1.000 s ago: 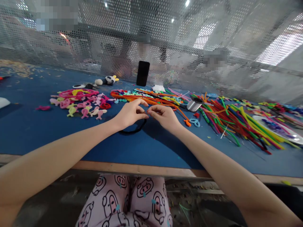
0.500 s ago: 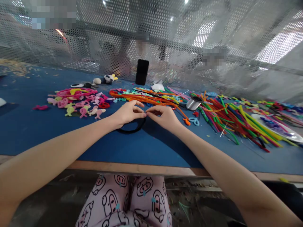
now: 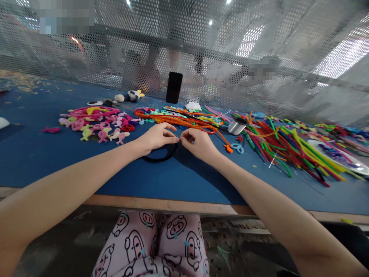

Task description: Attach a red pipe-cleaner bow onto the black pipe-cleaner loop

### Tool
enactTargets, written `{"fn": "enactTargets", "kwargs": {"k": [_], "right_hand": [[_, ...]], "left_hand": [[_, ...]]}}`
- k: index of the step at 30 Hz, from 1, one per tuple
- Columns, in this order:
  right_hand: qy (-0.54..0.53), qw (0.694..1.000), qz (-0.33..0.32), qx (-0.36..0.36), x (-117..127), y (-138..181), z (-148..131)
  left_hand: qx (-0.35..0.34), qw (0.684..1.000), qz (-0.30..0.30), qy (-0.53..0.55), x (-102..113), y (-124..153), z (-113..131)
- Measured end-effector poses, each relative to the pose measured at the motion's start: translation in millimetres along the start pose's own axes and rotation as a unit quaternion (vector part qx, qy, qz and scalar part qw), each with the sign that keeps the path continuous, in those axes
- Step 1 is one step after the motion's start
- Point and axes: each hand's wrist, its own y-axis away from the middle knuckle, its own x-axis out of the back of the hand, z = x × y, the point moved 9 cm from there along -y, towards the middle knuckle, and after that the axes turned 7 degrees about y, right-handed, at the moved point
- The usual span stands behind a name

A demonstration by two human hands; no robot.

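At ten o'clock from the work lies a heap of pink and yellow fuzzy pieces (image 3: 77,124). Right of it, the left hand (image 3: 157,136) reaches in, upper fingers half bent, thumb and forefinger pinched together on the right end of a black loop (image 3: 161,159), which curves just below that hand over the blue table (image 3: 129,181). The loop could slip or spring wide if that small pinch loosens, and a sharp tug from the right might bend it askew. Its visible arc bulges towards six o'clock, the pinched end points to about one, and its long axis runs from just past eight to just past two. The right hand (image 3: 198,142) meets the left at three o'clock, fingers curled, thumb near forefinger; the tips are too small to tell whether they grip anything. Beyond, a silver spool (image 3: 237,126) sits between two and three o'clock, a bundle of coloured stems (image 3: 284,149) at three.
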Motion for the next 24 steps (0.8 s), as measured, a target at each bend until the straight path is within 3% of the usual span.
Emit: {"fn": "enactTargets", "kwargs": {"k": [11, 17, 24], "right_hand": [[-0.120, 0.986, -0.026, -0.115, -7.1, 4.1, 13.6], [-0.131, 0.984, -0.017, -0.123, -8.5, 4.4, 14.1], [-0.134, 0.985, -0.006, -0.113, -5.6, 4.6, 11.6]], "left_hand": [[0.066, 0.996, 0.055, 0.035, 4.3, 5.1, 2.4], [0.107, 0.990, 0.083, 0.044, 7.1, 10.4, 1.8], [0.100, 0.988, 0.085, 0.082, 5.2, 9.3, -0.4]]}}
